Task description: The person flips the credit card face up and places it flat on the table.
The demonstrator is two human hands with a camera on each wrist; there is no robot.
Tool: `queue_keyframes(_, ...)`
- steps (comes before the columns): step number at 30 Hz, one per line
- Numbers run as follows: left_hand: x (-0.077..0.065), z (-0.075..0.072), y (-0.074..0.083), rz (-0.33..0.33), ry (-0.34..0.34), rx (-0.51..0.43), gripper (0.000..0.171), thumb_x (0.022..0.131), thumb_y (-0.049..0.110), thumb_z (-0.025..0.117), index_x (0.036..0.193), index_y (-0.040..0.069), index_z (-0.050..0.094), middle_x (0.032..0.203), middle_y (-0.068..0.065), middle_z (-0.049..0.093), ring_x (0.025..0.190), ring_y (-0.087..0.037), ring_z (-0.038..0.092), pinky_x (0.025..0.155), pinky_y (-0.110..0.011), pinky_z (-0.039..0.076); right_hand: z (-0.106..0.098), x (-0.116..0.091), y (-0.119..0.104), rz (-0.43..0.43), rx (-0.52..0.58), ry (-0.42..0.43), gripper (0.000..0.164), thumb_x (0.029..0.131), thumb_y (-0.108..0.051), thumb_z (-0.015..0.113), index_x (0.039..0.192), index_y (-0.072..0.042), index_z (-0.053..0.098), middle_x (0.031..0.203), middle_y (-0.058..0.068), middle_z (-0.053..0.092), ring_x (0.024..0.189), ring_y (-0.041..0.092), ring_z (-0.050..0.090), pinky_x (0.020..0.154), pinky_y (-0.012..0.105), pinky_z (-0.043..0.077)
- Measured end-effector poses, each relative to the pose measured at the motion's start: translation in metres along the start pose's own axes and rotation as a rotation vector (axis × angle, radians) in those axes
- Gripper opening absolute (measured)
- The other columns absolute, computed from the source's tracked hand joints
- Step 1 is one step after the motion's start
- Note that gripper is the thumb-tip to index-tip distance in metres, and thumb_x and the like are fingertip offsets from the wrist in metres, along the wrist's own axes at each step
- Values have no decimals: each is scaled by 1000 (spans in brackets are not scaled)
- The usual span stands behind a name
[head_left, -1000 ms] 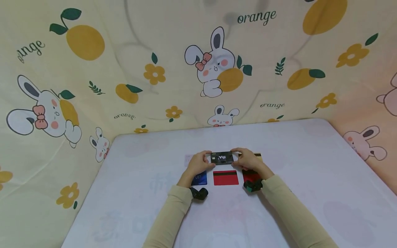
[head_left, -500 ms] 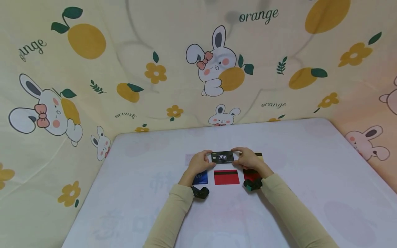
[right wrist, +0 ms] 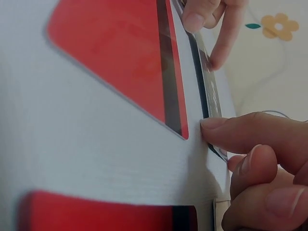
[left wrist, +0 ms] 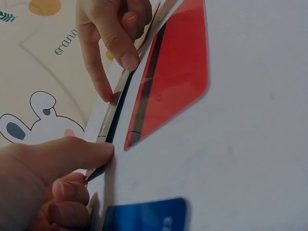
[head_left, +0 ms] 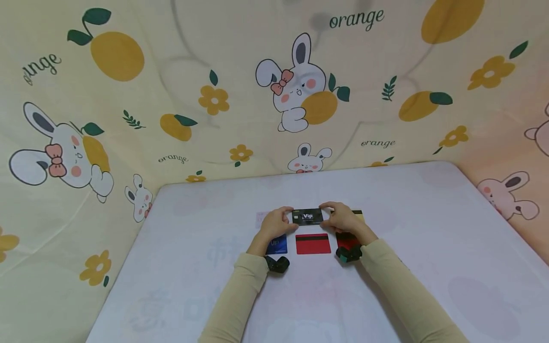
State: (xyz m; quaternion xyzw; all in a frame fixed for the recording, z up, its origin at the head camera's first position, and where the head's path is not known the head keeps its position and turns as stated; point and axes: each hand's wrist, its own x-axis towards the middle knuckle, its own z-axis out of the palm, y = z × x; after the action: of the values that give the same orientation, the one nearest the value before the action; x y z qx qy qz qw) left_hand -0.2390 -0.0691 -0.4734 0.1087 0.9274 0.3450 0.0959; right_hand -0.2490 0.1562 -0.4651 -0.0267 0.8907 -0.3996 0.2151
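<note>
Between the two hands lies a black card (head_left: pixel 307 217) printed "Vip", seen nearly edge-on in both wrist views. My left hand (head_left: pixel 274 225) pinches its left end between thumb and fingers. Its right end is pinched by my right hand (head_left: pixel 343 221) in the same way. Just nearer to me is a red card (head_left: pixel 313 245) with a dark stripe along its far edge. Under the left wrist, a blue card (head_left: pixel 278 245) shows in part. A second red card (head_left: pixel 347 241) is partly covered by the right forearm and wrist camera.
A pale pink card (head_left: pixel 260 218) peeks out left of the left hand. Behind the right hand, a yellowish card (head_left: pixel 358 216) with a dark stripe is mostly hidden. All lie on a white table (head_left: pixel 193 267), backed by a curtain (head_left: pixel 240 43) with rabbits and oranges.
</note>
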Motion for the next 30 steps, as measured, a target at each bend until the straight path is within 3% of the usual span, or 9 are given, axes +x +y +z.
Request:
queue_keyframes(18,-3,1,2,-10,10,-19,58,81,22,75,134,8,56,66,5,46,60,-8,41,56,-19,31,1,4,1,34,-3,3,60,84,-17,72,139,-13,49,55,0,48,41,11,40,45,21,36)
queue_keyframes(30,-9,4,-2,100,74,-74,52,81,12,74,130,4,58,68,3,47,61,-8,40,62,-19,35,-1,-4,-2,13,13,33,60,84,-20,72,139,-12,50,54,-2,46,45,12,42,48,22,39)
